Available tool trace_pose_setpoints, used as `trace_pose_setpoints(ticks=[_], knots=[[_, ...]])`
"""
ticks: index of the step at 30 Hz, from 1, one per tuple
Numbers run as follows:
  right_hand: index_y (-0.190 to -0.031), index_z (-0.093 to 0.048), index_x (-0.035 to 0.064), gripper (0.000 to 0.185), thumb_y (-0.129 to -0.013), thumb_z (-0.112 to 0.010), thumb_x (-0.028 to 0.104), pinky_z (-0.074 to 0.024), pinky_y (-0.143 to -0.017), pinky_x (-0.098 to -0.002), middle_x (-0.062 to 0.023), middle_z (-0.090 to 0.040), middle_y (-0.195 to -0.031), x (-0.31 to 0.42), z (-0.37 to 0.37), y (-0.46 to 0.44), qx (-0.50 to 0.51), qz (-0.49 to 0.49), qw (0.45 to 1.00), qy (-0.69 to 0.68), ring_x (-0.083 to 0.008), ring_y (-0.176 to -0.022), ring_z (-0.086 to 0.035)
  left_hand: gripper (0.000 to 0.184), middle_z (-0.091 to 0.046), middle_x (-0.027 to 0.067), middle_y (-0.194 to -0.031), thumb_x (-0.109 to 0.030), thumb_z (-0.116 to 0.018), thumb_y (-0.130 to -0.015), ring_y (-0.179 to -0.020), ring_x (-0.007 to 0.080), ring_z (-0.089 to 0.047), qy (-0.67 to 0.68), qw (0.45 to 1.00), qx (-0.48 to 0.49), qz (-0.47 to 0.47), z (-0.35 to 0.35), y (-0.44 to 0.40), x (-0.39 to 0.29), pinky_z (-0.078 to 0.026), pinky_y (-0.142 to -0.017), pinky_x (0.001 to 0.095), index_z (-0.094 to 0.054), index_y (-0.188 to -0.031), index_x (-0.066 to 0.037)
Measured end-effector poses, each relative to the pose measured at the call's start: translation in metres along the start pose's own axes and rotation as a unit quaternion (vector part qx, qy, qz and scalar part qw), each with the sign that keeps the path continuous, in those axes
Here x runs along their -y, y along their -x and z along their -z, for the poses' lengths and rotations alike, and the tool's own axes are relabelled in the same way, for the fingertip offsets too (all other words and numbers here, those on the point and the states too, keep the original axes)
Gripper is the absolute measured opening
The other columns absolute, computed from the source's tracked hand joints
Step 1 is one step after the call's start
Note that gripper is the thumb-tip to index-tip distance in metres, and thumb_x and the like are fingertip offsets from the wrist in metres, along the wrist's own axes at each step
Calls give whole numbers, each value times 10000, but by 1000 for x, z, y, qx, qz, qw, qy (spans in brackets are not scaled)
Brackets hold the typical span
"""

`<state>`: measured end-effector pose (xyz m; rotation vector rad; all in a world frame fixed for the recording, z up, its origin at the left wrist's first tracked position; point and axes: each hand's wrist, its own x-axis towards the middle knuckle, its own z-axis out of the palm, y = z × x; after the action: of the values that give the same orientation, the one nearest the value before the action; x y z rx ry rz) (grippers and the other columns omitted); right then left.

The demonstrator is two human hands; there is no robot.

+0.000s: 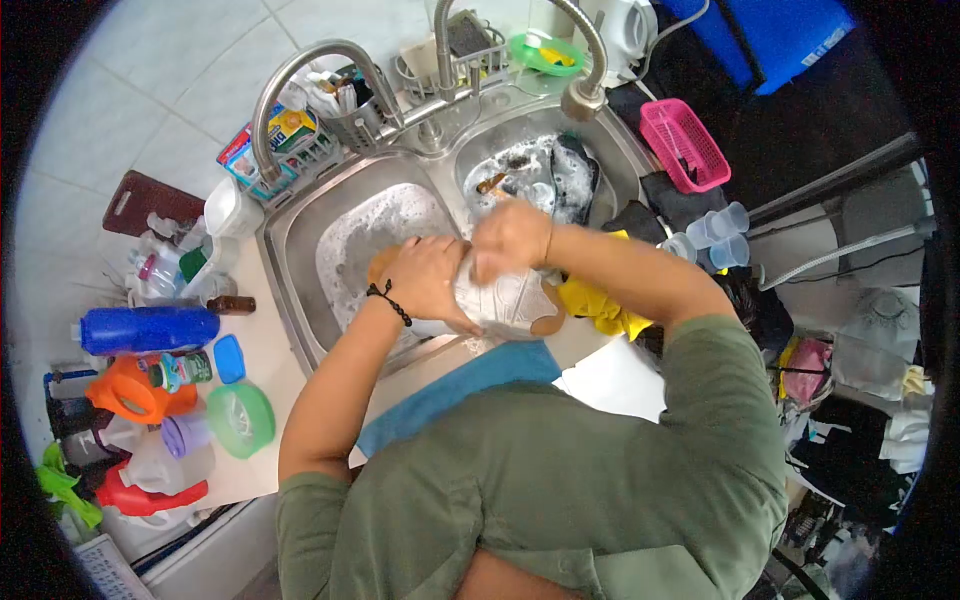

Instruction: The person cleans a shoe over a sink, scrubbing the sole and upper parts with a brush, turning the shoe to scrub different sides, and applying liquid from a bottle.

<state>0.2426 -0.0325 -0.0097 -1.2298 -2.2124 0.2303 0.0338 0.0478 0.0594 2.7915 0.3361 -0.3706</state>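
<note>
A white shoe (500,303) with tan parts at its ends lies across the divider and front rim of the double sink. My left hand (428,280), with a dark braided bracelet at the wrist, grips it from the left side. Above the shoe is my right hand (512,240), closed like a fist and blurred by motion. Whatever its fingers hold is hidden. Foamy water fills part of the left basin (290,240). In the right basin (622,165), a dark shoe (573,180) sits among suds, beside a small brown object (490,184) that I cannot identify.
Two curved faucets (318,50) rise behind the sink. Bottles, including a blue one (150,330) and an orange one (140,388), crowd the left counter. A pink basket (684,145) and clear cups (720,225) stand right. A yellow cloth (605,300) and blue towel (460,395) lie in front.
</note>
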Motion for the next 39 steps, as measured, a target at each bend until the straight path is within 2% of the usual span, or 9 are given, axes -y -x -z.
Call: trace_pose_setpoints(ticks=[4, 8, 12, 17, 24, 25, 29, 32, 39], knots=[[-618, -553, 130, 414, -849, -588, 472, -446, -532, -457, -84, -569, -642, -21, 25, -14, 5, -30, 998, 58, -334, -602, -579, 1089, -603, 170, -1203, -673, -848, -407, -1150, 346, -562, -41, 999, -17, 1, -2, 1, 1, -414, -1000, 443, -557, -1207, 6], [-605, -528, 121, 434, -843, -590, 478, -446, -534, -463, -90, -559, -622, 41, 14, -19, 31, 158, 981, -104, -353, -586, -565, 1103, -605, 163, -1197, -680, -856, -388, -1146, 348, -562, 2, 999, -47, -7, -24, -8, 20, -415, -999, 434, -568, -1203, 5], [-673, -596, 125, 435, -855, -567, 520, -482, -557, -453, -100, -630, -690, -32, 22, 6, 63, -132, 984, 103, -338, -624, -617, 1093, -604, 176, -1194, -686, -853, -385, -1143, 357, -562, 17, 999, -27, -13, -4, -1, 1, -414, -999, 462, -576, -1211, -27], [-644, -568, 158, 304, -820, -622, 400, -468, -564, -434, -71, -544, -608, 36, 7, -8, -38, 94, 993, -53, -312, -584, -570, 1118, -606, 180, -1187, -690, -852, -371, -1142, 365, -563, -8, 1000, -13, -7, -7, -5, 7, -424, -984, 462, -565, -1236, -44], [-638, -602, 148, 359, -867, -593, 424, -476, -533, -455, -94, -595, -635, -41, 25, 6, 90, -131, 981, 110, -345, -575, -597, 1117, -596, 175, -1211, -689, -840, -398, -1145, 357, -565, -32, 999, -15, -4, 5, 0, -5, -438, -977, 462, -544, -1262, -46], [-628, -594, 136, 403, -873, -584, 456, -473, -531, -446, -98, -601, -637, -28, 10, 1, -37, -96, 994, 40, -333, -581, -605, 1112, -593, 172, -1215, -682, -843, -405, -1146, 354, -565, -44, 999, -1, 8, 8, 1, -7, -436, -979, 464, -541, -1266, -47], [-720, -678, 152, 470, -912, -502, 542, -503, -519, -447, -110, -681, -714, 8, -6, 7, -1, 78, 995, -58, -344, -629, -657, 1114, -593, 158, -1218, -673, -856, -397, -1157, 345, -561, -23, 1000, -9, 2, -7, -5, 7, -421, -992, 462, -547, -1271, -55], [-721, -679, 152, 459, -906, -507, 536, -511, -531, -438, -98, -701, -760, -23, 55, 14, 176, -200, 946, 186, -333, -647, -665, 1107, -607, 138, -1177, -685, -856, -370, -1149, 325, -566, 4, 999, -42, -22, -9, -1, 4, -401, -995, 456, -573, -1241, -63], [-691, -621, 110, 353, -843, -619, 428, -485, -555, -441, -117, -605, -665, 29, 17, 39, -16, -22, 1000, -14, -330, -630, -618, 1092, -615, 128, -1176, -677, -858, -380, -1154, 328, -565, 9, 1000, -19, 1, -5, -8, 6, -411, -989, 457, -572, -1255, -90]])
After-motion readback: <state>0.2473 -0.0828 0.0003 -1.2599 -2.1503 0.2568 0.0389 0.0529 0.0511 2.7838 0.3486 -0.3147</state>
